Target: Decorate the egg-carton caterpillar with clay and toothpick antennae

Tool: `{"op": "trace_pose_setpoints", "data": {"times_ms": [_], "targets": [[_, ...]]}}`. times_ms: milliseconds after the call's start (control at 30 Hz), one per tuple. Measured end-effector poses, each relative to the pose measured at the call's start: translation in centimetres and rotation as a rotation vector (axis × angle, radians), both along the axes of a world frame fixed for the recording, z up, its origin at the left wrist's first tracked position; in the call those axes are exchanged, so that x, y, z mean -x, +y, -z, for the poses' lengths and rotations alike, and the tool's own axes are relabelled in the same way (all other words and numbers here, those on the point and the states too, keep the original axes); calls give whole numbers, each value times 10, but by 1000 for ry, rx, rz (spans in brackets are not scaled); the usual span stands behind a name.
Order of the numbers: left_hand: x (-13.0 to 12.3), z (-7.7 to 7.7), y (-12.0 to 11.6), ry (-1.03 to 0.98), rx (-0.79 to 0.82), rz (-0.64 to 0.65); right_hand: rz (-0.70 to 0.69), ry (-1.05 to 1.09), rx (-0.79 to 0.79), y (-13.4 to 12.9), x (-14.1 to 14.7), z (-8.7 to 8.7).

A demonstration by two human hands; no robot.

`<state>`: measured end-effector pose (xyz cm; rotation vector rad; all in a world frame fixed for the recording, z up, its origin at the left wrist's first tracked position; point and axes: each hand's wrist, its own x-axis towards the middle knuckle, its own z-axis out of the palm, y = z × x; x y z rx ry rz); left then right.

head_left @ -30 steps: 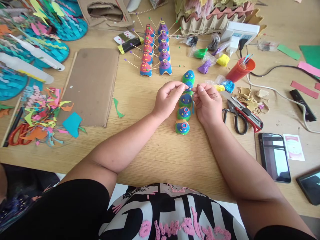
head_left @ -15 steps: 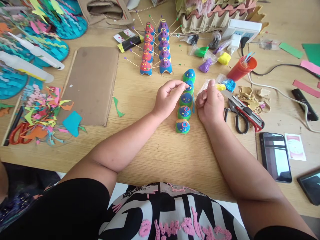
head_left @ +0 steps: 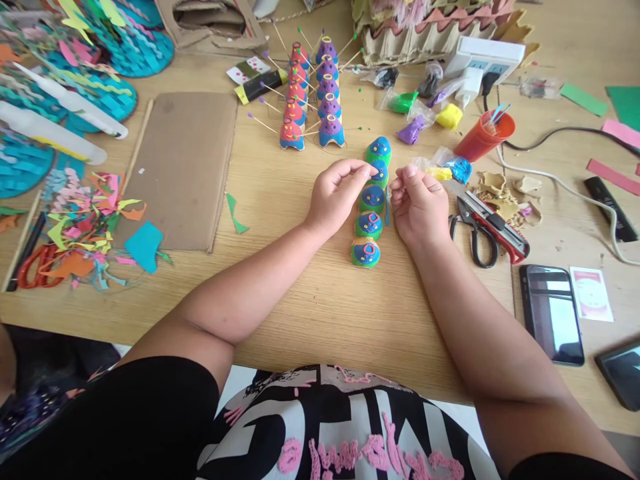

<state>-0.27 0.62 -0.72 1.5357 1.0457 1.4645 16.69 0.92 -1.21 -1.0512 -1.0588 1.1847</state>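
Observation:
A row of blue-and-green egg-carton cups (head_left: 371, 199) with small faces stands on the table between my hands; the two nearest carry red clay rings. My left hand (head_left: 340, 193) is closed in a pinch beside the second-farthest cup, its fingertips in front of that cup. Whatever lies in the pinch is too small to make out. Right of the row, my right hand (head_left: 420, 203) is closed too, thumb against the curled fingers, and its contents are hidden. A thin blue stick (head_left: 387, 208) lies along the row's right side.
Red and purple cup rows (head_left: 327, 90) with pins sticking out stand behind. Bagged clay (head_left: 411, 130), an orange cup (head_left: 485, 135), scissors (head_left: 475, 240), a box cutter (head_left: 495, 223) and a phone (head_left: 552, 313) lie right. Cardboard (head_left: 180, 167) and paper scraps (head_left: 85, 240) lie left.
My right hand has turned slightly and its thumb has come down and leftward, nearer the row. My left hand has hardly moved.

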Motion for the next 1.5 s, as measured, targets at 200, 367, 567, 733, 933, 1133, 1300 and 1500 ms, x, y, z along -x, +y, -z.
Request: {"op": "trace_pose_setpoints", "data": {"times_ms": [200, 367, 567, 733, 933, 1133, 1300, 1500], "targets": [[0, -1, 0, -4, 5, -6, -15, -42, 6, -1, 1, -3], [0, -1, 0, -15, 10, 5, -2, -50, 9, -1, 1, -2], [0, -1, 0, -10, 8, -5, -5, -79, -12, -1, 1, 2], [0, -1, 0, -7, -3, -1, 11, -25, 47, -2, 3, 1], [0, 1, 1, 1, 13, -1, -37, 14, 36, -3, 3, -4], [1, 1, 1, -3, 24, 6, -48, -13, 10, -3, 3, -4], [1, 0, 1, -7, 21, 5, -27, -7, 19, -3, 3, -2], [0, 1, 1, -12, 19, 10, -21, -37, 20, -2, 1, -1]]}}
